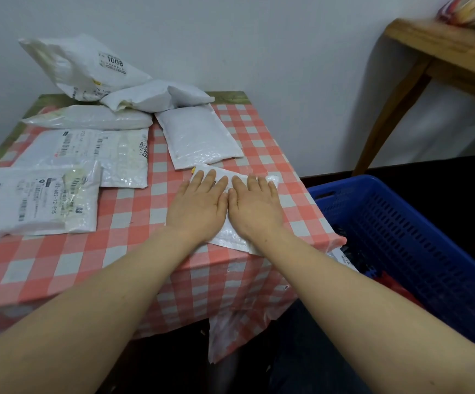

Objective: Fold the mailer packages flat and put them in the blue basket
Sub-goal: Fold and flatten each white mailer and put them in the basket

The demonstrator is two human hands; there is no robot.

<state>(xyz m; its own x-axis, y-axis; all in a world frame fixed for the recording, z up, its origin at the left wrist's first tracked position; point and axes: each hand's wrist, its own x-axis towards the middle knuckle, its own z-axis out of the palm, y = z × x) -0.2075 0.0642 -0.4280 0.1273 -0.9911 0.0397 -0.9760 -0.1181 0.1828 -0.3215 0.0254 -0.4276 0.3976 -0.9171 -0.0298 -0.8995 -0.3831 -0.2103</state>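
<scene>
A small white bubble mailer (230,236) lies near the table's right front corner. My left hand (199,204) and my right hand (254,206) rest flat on it side by side, palms down, fingers stretched and pressing it to the cloth. Neither hand grips it. Several other white mailers lie further back and left: a bubble mailer (198,136) just beyond my hands, two labelled flat ones (36,200) (88,155) at the left, and puffy ones (85,66) piled against the wall. The blue basket (418,223) stands on the floor right of the table.
The table wears a red-and-white checked cloth (134,223) that hangs over its front edge. Dark and red items and a white mailer (344,258) lie inside the basket. A wooden table (441,52) stands at the upper right, against the white wall.
</scene>
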